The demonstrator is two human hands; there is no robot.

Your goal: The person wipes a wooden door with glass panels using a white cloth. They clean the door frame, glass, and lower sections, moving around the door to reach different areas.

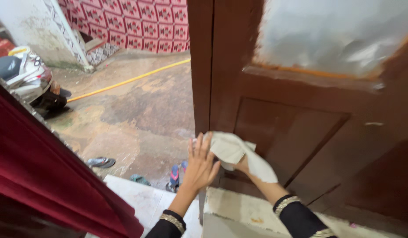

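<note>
The head camera looks down at two bare hands working low on a brown wooden door (300, 128). The left hand (200, 165) is flat and open, fingers spread and pointing up, pressed against the door's edge. The right hand (242, 165) is mostly hidden under a white cloth (237, 152); it seems to press the cloth against the door's lower panel, but how its fingers grip cannot be told. The cloth lies bunched just beside the left hand's fingertips and hangs down to the right over the wrist. Both forearms rise from the bottom of the view in black sleeves with gold-trimmed cuffs (285, 203).

The door has a frosted glass pane (331, 31) in its upper part and recessed panels below. Under it runs a pale stone step (239, 211).

Outside lies a stained concrete yard (142, 105) with a yellow hose (129, 80) stretched across it. A parked scooter (23, 75) stands at the far left, and a wall of red patterned tiles (138, 22) closes the back. Sandals (175, 176) lie just beyond the step. A dark red curtain (41, 176) fills the lower left.
</note>
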